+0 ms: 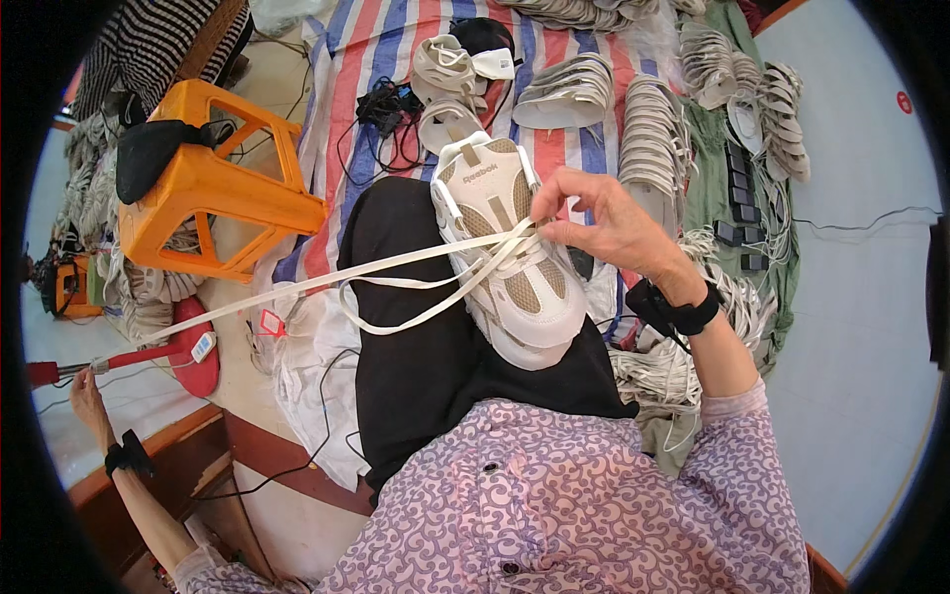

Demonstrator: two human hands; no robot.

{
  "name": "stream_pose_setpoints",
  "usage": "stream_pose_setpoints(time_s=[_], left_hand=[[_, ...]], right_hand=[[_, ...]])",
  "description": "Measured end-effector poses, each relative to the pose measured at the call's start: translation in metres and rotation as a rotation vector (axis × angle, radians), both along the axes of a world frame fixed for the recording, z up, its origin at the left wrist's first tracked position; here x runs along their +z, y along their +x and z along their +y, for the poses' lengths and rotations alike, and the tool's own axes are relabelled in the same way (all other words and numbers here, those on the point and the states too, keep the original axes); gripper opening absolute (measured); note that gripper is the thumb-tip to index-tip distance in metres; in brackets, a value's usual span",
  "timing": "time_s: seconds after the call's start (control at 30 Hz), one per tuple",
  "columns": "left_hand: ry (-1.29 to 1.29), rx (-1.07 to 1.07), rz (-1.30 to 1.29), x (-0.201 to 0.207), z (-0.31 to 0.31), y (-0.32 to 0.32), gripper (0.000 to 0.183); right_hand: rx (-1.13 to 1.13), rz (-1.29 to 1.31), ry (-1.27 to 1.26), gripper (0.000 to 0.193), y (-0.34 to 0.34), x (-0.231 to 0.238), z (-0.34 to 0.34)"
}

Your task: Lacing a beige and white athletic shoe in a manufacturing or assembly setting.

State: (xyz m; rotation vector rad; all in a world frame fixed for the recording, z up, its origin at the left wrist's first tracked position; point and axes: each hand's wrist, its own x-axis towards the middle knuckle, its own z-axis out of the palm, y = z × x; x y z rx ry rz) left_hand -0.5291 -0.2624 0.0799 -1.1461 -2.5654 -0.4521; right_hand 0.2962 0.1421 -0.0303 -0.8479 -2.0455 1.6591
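Across my lap lies a white and tan shoe upper (529, 297) with mesh panels, its toe toward me and its tongue pointing away. A flat cream shoelace (376, 265) threads through its eyelets. One length runs taut far to the left, where my left hand (87, 401) pinches its end with the arm stretched out. Another length hangs in a loose loop over my left thigh. My right hand (604, 223) is closed in a pinch at the shoe's right eyelet edge, thumb and forefinger on the lace there.
An orange plastic stool (198, 213) with a black item on top stands at left, near a red round base (198, 346). Stacks of shoe uppers (653, 139) line a striped sheet (381, 35). Black cables (391, 114) and a shoelace pile (663, 381) lie around me.
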Motion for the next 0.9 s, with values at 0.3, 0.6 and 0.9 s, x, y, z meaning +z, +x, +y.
stream_pose_setpoints(time_s=[0.3,0.6,0.9], left_hand=[[0.218,-0.239,-0.426,-0.063,0.196,0.205,0.026],[-0.118,-0.951,-0.801,-0.101,0.239,0.593,0.02],[-0.058,-0.975,-0.611,-0.064,0.259,0.578,0.029]], right_hand=[[-0.135,-0.101,0.446,0.01,-0.008,0.002,-0.017],[-0.108,-0.049,0.069,0.007,-0.008,0.007,-0.019],[-0.07,0.149,-0.454,0.014,-0.002,0.006,-0.008]])
